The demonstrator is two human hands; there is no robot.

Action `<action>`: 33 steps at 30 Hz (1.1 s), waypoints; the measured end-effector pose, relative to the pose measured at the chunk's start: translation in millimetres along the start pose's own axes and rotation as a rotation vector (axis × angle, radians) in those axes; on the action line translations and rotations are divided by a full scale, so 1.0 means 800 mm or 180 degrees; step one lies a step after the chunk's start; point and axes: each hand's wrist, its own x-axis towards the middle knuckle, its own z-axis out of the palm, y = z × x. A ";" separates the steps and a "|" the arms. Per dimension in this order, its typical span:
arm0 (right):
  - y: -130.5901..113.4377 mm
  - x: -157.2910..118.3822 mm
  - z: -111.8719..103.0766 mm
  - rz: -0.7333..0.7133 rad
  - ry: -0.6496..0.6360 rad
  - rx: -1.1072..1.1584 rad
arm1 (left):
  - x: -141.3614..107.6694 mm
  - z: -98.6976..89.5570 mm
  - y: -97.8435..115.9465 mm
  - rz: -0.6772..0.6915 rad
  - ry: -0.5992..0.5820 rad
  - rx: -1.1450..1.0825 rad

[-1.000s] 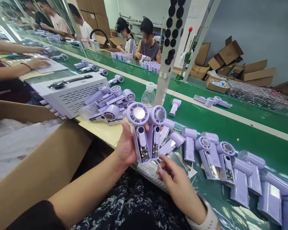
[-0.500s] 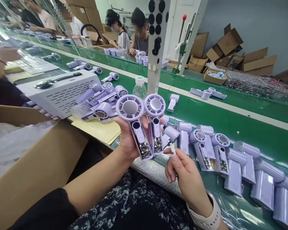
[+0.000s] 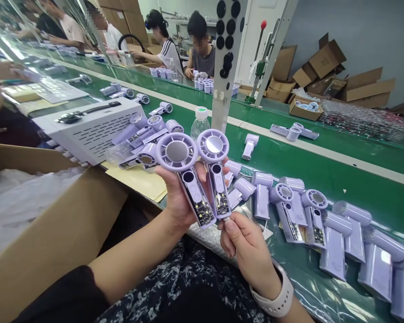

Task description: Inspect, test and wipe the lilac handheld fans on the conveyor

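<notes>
Two purple handheld fans are side by side in my left hand [image 3: 180, 197], heads up and circuit boards showing: a left fan [image 3: 195, 197] and a right fan [image 3: 219, 190]. My fingers wrap behind their handles. My right hand [image 3: 244, 242] pinches a small white plug [image 3: 226, 219] at the bottom end of the right fan's handle; the fingers mostly cover it, and how far it is inserted cannot be made out. Right of my hands lie more purple fans [image 3: 262, 197] in a row, some face up, others on their faces.
Behind my left hand stand a clear bottle [image 3: 200, 123], a fan pile [image 3: 148, 134] and a white metal box [image 3: 90, 128]. An open carton [image 3: 54, 215] is at left. A green conveyor [image 3: 323, 161] runs behind; people work across it and at far left.
My right hand has moved left and brought the white plug up to the right fan's bottom end. The two fans remain in my left hand, shifted slightly left. The view has turned slightly.
</notes>
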 end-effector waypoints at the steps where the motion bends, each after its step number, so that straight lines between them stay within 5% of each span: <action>1: 0.003 -0.001 0.004 0.0002 0.0121 0.0181 | -0.002 -0.001 -0.004 0.0067 0.0028 0.0042; 6: 0.013 -0.006 0.014 0.0067 0.0366 0.0673 | -0.009 -0.012 -0.021 0.0267 -0.0001 0.0381; 13: 0.001 -0.007 -0.009 -0.0720 0.0304 -0.1293 | -0.001 -0.016 -0.008 0.0335 0.0328 0.0129; 16: -0.001 0.002 -0.016 -0.0799 0.0791 -0.1866 | -0.002 -0.015 -0.001 0.0365 0.0418 0.0242; 19: -0.018 0.014 -0.020 -0.0896 0.1442 -0.1794 | -0.014 -0.016 -0.001 -0.0058 -0.0036 0.0442; 24: -0.056 0.029 -0.015 -0.0195 0.0569 -0.0438 | -0.029 -0.027 -0.016 -0.0198 -0.0799 0.0522; 33: -0.053 0.030 -0.023 0.0214 0.0061 -0.0007 | -0.029 -0.041 -0.016 -0.0715 -0.0943 0.0823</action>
